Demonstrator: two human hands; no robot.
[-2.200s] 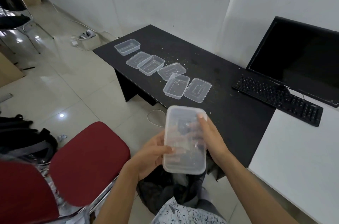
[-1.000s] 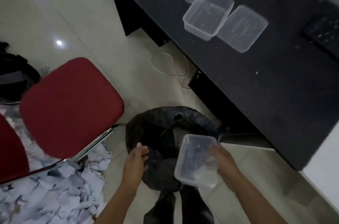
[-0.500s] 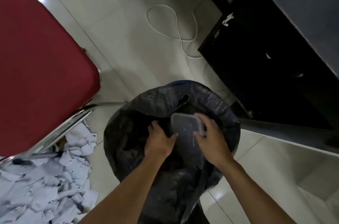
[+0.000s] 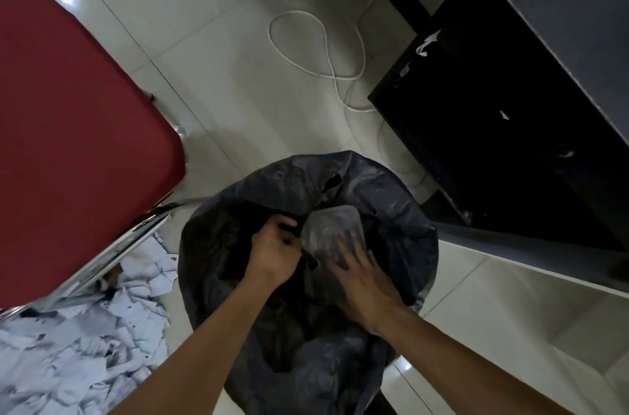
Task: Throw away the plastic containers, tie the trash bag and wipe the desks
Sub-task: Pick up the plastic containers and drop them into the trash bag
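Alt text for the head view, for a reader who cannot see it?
The right hand presses a clear plastic container into a black trash bag; the left hand grips the bag's plastic. A red chair and torn paper sit at left.

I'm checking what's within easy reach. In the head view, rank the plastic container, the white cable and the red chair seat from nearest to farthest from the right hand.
1. Plastic container: under the fingers of the right hand, inside the trash bag.
2. White cable: looped beyond the bag, straight ahead.
3. Red chair seat: far off to the left.
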